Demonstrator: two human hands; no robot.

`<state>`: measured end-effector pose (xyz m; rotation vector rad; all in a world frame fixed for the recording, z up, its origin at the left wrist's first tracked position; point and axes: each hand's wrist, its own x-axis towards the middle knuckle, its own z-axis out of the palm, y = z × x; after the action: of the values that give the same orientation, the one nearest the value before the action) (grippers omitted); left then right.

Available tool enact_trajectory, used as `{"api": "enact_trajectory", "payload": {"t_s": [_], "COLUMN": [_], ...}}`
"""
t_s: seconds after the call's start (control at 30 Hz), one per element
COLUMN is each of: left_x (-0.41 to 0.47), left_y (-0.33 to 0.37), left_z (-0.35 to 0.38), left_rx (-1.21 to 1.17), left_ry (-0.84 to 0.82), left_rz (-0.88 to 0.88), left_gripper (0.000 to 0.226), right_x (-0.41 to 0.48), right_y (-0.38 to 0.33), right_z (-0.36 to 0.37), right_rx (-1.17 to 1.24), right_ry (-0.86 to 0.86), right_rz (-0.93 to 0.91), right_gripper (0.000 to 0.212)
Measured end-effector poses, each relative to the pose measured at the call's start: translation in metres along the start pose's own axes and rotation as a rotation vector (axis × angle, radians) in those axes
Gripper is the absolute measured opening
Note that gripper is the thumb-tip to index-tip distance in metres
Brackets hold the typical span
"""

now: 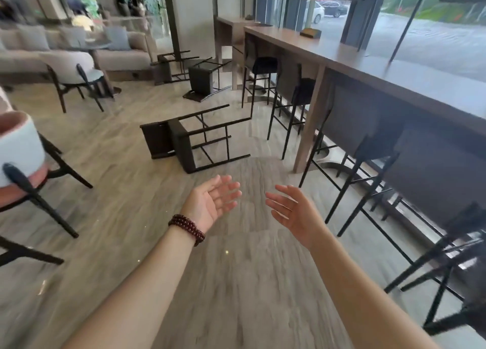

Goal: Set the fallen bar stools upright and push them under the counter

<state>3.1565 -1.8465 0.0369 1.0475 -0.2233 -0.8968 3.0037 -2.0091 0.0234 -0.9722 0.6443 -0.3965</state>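
A dark bar stool (181, 140) lies on its side on the floor just ahead of me, its black legs pointing right toward the counter (394, 69). Two more fallen stools lie farther back: one (201, 80) near the counter's far end and one (168, 65) by a pillar. Several stools stand upright under the counter, the nearest of them (373, 148) on my right. My left hand (213, 204) and my right hand (294, 212) are stretched out in front of me, palms facing each other, fingers apart, holding nothing, a short way short of the nearest fallen stool.
Round-backed chairs (23, 159) stand at the left, one more (71, 69) farther back beside a sofa (123, 56). A small box (310, 33) sits on the counter. Large windows run along the right. Bare floor lies between me and the fallen stool.
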Motion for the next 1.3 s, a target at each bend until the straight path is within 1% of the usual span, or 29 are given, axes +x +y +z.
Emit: {"api": "enact_trajectory", "payload": {"t_s": [0.17,0.3,0.5,0.7,0.77,0.87,0.93,1.13,1.3], "left_x": [0.057,0.108,0.183,0.251,0.276,0.316,0.342,0.415,0.475], "left_y": [0.036,0.068,0.124,0.165,0.182,0.212,0.236,0.318,0.362], "left_z": [-0.054,-0.084,-0.131,-0.198,-0.228,-0.273,-0.300,-0.379,-0.433], "left_rx": [-0.038,-0.064,-0.097,-0.110,-0.081,0.089,0.163,0.245,0.233], "left_ry": [0.098,0.168,0.235,0.276,0.277,0.264,0.240,0.205,0.218], "left_rz": [0.047,0.064,0.115,0.118,0.126,0.133,0.124,0.097,0.070], "left_gripper": [0.027,0.027,0.027,0.027,0.027,0.023,0.022,0.024,0.024], "right_x": [0.090,0.163,0.269,0.360,0.394,0.441,0.472,0.565,0.639], "right_y": [0.002,-0.011,-0.029,-0.012,-0.003,0.008,0.013,0.027,0.032], "right_z": [0.041,0.078,0.144,0.215,0.245,0.291,0.321,0.409,0.464], "right_rx": [-0.030,-0.049,-0.134,-0.188,-0.221,-0.265,-0.271,-0.271,-0.295], "right_ry": [-0.077,-0.140,-0.222,-0.261,-0.266,-0.273,-0.278,-0.264,-0.280], "right_rz": [0.029,0.067,0.109,0.160,0.157,0.127,0.113,0.115,0.118], "right_gripper": [0.030,0.032,0.031,0.030,0.029,0.029,0.029,0.031,0.033]}}
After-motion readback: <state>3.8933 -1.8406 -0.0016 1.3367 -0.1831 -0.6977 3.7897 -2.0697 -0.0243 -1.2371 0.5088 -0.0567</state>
